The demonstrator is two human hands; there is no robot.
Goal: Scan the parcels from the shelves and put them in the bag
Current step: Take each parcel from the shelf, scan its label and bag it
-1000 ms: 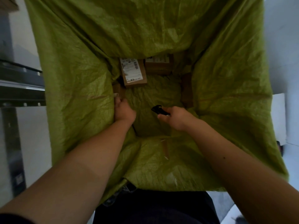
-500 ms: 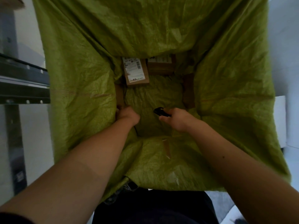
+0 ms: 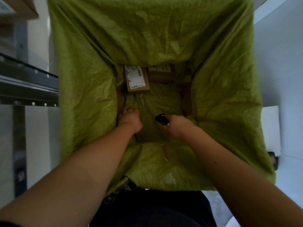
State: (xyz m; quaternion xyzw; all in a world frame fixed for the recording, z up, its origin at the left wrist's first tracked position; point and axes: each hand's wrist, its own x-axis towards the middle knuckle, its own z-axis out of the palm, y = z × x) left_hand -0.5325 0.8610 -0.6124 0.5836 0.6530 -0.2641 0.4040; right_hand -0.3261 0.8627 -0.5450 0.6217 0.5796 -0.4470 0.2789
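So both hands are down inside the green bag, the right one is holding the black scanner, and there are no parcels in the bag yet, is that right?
Not quite: the head view shows two cardboard parcels already at the far end of the green bag, a labelled parcel and a second parcel beside it. The rest holds: both hands are inside, and the right hand holds the black scanner.

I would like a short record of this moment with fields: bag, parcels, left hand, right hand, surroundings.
bag: green bag, open, seen from above
parcels: two brown boxes at the far end of the bottom; left box with white label up, right box partly hidden
left hand: left hand deep in the bag by its left wall; fingers unclear
right hand: right hand holds a black scanner
surroundings: metal shelf at left
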